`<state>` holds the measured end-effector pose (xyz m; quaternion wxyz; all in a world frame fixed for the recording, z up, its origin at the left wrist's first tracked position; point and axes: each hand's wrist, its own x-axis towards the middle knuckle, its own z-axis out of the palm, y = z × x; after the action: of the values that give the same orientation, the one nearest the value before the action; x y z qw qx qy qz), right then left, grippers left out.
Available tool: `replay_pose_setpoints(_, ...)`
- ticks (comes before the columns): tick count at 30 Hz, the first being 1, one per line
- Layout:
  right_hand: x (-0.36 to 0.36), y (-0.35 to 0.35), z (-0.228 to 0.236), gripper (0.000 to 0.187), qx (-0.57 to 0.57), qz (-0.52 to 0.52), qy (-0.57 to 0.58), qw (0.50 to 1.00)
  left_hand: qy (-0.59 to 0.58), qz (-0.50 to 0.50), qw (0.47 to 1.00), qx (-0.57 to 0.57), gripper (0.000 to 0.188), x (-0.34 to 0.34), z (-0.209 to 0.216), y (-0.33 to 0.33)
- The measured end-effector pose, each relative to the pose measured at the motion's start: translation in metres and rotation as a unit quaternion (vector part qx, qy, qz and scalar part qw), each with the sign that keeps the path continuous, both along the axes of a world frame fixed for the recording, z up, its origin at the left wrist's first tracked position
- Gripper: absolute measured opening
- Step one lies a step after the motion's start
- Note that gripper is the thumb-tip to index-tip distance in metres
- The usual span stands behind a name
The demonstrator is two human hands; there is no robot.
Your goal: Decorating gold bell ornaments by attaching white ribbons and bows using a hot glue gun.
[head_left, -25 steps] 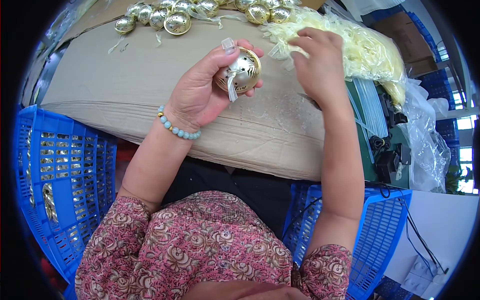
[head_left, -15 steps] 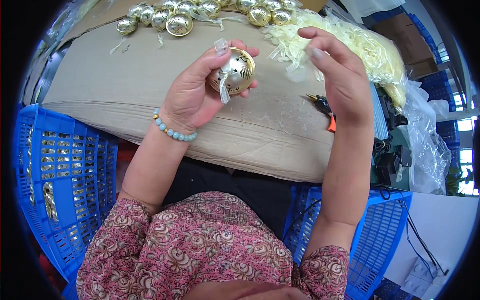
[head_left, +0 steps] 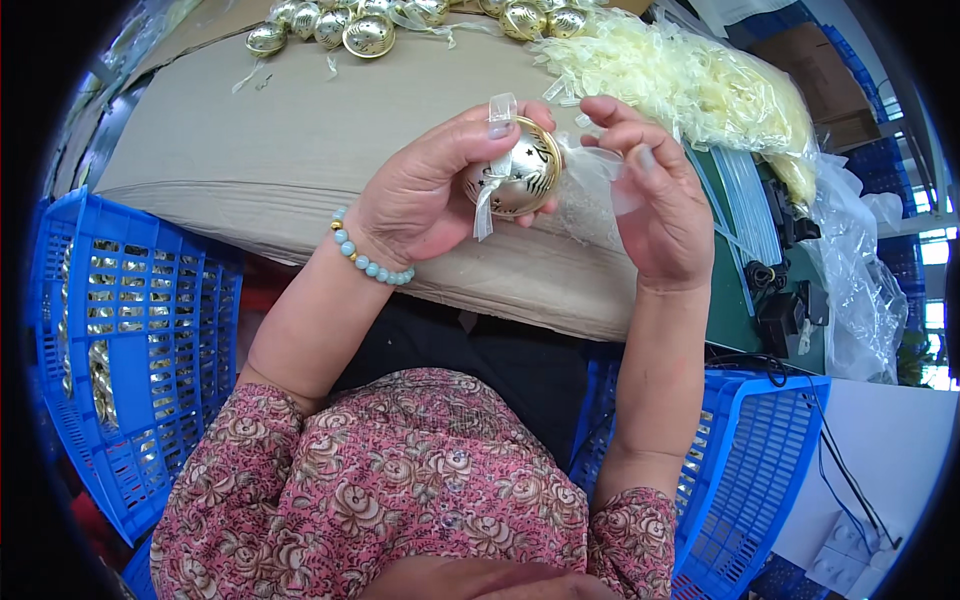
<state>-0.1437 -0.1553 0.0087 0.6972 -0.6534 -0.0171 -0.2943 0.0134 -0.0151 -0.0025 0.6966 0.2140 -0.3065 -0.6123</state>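
Observation:
My left hand (head_left: 430, 180) wraps round a gold ball-shaped bell ornament (head_left: 528, 178) with star and other cut-outs and a raised rim. A sheer whitish ribbon (head_left: 487, 200) is tied on its face. Its upper loop stands up by my left thumb. To the right of the ball, my right hand (head_left: 665, 190) has its fingers bent around a second pale sheer ribbon (head_left: 592, 163), which reaches to the ball's right edge. The exact grip on that ribbon is partly blurred.
Several similar gold bells (head_left: 368, 36) lie along the far side of the cardboard-covered table (head_left: 330, 130). A heap of cream ribbons (head_left: 660, 80) spills from a clear bag at the far right. Blue crates (head_left: 135, 350) flank me. Cables and black adapters (head_left: 780, 325) sit at the right.
My left hand has carried the ball right and slightly nearer. My right hand has come down and left to the ball's side, bringing the pale ribbon against it.

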Motion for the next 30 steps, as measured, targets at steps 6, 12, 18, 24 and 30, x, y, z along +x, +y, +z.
replay_pose_setpoints(6,-0.004,0.039,-0.008,0.052,0.072,-0.167,0.060,0.982,-0.094,0.076,0.993,0.007,0.029,-0.004,-0.003,0.004)
replay_pose_setpoints(12,0.001,0.051,-0.008,0.017,0.023,-0.242,0.024,0.970,-0.095,0.089,0.992,0.003,0.027,-0.007,0.000,0.010)
replay_pose_setpoints(18,-0.017,0.063,0.009,0.014,-0.032,-0.141,0.060,0.988,-0.007,0.145,0.987,0.067,0.032,0.015,-0.010,0.005)
replay_pose_setpoints(24,-0.004,0.075,0.016,0.008,-0.136,-0.069,0.029,0.988,0.016,0.103,0.993,0.058,0.024,0.001,-0.011,-0.004)
replay_pose_setpoints(30,-0.001,0.074,0.012,0.010,-0.214,-0.211,0.102,0.948,0.002,0.069,0.996,0.063,0.021,-0.006,-0.007,0.002)
